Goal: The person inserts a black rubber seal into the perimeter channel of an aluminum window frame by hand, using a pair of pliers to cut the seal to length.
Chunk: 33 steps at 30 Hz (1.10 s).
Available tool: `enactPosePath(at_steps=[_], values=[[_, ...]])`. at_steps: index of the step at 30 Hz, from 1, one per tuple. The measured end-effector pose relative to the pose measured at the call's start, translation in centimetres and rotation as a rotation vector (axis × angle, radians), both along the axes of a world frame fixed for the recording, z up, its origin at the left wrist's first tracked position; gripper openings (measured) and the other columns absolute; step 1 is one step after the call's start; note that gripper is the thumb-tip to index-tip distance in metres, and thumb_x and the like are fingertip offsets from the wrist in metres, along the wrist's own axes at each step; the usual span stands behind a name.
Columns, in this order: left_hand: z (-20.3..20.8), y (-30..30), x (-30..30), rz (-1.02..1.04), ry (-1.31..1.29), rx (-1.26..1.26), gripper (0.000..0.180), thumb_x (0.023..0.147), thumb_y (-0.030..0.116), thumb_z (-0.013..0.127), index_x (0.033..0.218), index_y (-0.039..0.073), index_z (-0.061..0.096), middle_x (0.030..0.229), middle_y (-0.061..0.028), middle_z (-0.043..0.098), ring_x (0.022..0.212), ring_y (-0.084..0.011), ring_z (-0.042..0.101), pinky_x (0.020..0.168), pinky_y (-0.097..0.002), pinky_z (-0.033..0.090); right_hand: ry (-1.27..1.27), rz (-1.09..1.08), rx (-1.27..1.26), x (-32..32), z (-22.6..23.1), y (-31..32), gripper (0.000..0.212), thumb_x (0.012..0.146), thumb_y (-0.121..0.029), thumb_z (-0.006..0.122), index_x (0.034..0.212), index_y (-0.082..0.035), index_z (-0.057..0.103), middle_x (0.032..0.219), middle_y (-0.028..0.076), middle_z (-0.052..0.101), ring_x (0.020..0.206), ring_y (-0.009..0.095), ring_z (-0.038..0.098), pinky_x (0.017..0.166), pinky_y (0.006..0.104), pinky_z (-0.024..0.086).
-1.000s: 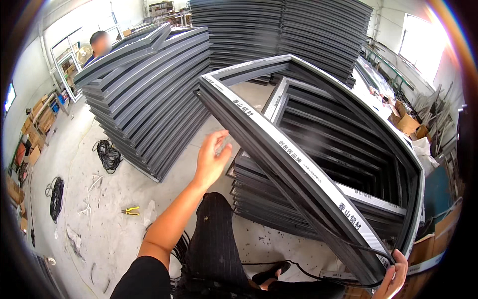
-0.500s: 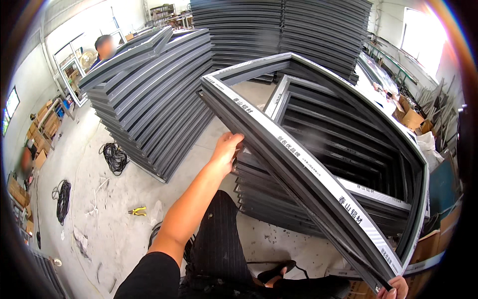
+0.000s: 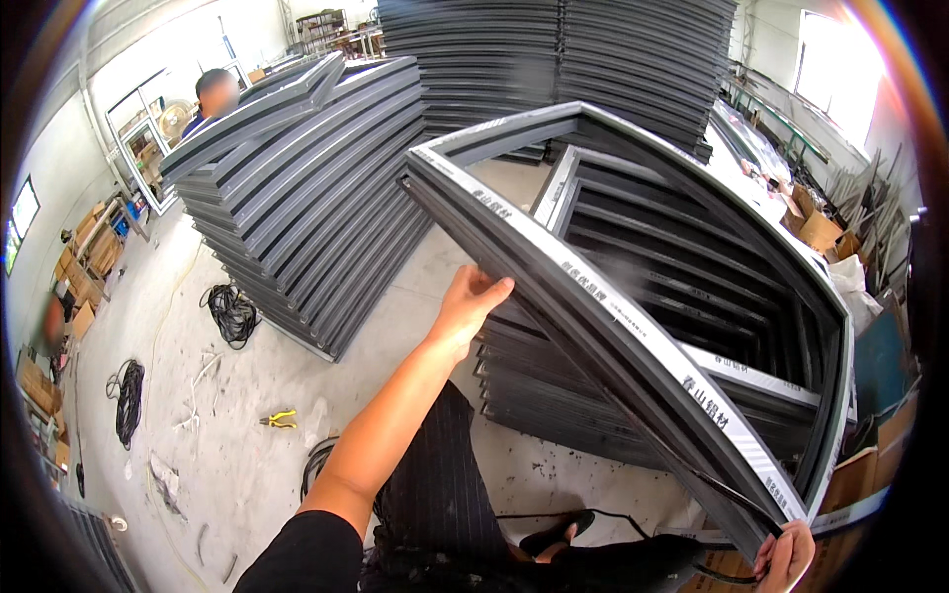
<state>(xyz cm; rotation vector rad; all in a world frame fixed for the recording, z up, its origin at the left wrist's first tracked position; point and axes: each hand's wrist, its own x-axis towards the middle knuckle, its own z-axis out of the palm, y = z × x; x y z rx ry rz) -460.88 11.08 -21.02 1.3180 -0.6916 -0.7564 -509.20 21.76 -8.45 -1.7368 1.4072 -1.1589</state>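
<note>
A dark grey window frame [image 3: 647, 348] with a white printed film strip lies tilted on a stack of similar frames [image 3: 578, 390] before me. My left hand [image 3: 476, 306] grips the near side of the frame, its thumb on the edge and its other fingers mostly hidden behind. At the near right corner my right hand [image 3: 787, 557] has its fingers closed around a thin black rubber strip [image 3: 720, 486]. From that hand the strip runs up along the frame's side; a black length also trails below, toward the floor by my foot.
A tall stack of frames [image 3: 306, 212] stands at left, with another stack [image 3: 563, 69] behind. Yellow-handled pliers [image 3: 279, 420] and coils of black strip [image 3: 230, 314] lie on the floor. A co-worker [image 3: 213, 97] is behind the left stack. Cardboard boxes [image 3: 816, 225] lie at right.
My left hand has shifted slightly right and down, its thumb now stretched along the frame's edge. Near my right hand, the black strip now shows raised off the frame. The co-worker has moved slightly right.
</note>
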Motion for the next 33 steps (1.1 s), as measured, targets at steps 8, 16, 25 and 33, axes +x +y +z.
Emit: enactPosePath(at_steps=[8, 16, 25, 33], values=[[-0.1, 1.5, -2.8, 0.458, -1.15, -0.258, 0.042, 0.08, 0.022, 0.072, 0.107, -0.003, 0.052, 0.106, -0.0178, 0.053, 0.1, -0.0319, 0.052, 0.089, -0.0404, 0.043, 0.064, 0.056, -0.097, -0.4, -0.6, -0.6, 0.024, 0.094, -0.005, 0.047, 0.071, 0.0, 0.049, 0.064, 0.003, 0.046, 0.053, 0.008, 0.038, 0.049, 0.0226, 0.029], [-1.2, 0.8, -3.6, 0.204, -1.334, -0.502, 0.038, 0.065, 0.018, 0.078, 0.096, 0.004, 0.061, 0.102, -0.0082, 0.06, 0.098, -0.0295, 0.059, 0.095, -0.0445, 0.048, 0.106, -0.033, -0.064, 0.3, -0.4, -0.5, 0.022, 0.093, -0.003, 0.047, 0.071, 0.001, 0.049, 0.066, 0.004, 0.047, 0.055, 0.009, 0.039, 0.051, 0.0232, 0.031], [0.2, 1.5, -4.6, 0.226, -1.422, -0.34, 0.034, 0.064, 0.018, 0.077, 0.09, 0.003, 0.061, 0.097, -0.009, 0.06, 0.095, -0.0291, 0.06, 0.082, -0.0407, 0.053, 0.135, -0.08, -0.089, 0.2, -0.7, -0.7, 0.019, 0.092, -0.004, 0.049, 0.075, 0.002, 0.054, 0.064, 0.003, 0.047, 0.054, 0.008, 0.04, 0.05, 0.0232, 0.032], [-1.0, 1.0, -7.9, 0.223, -1.427, -0.71, 0.028, 0.066, 0.01, 0.076, 0.091, 0.004, 0.065, 0.091, -0.0078, 0.062, 0.088, -0.0261, 0.061, 0.084, -0.0415, 0.054, 0.626, -0.044, -0.34, -0.4, -1.3, -0.1, 0.01, 0.084, -0.006, 0.063, 0.081, 0.003, 0.06, 0.083, 0.017, 0.063, 0.077, 0.031, 0.06, 0.072, 0.035, 0.048]])
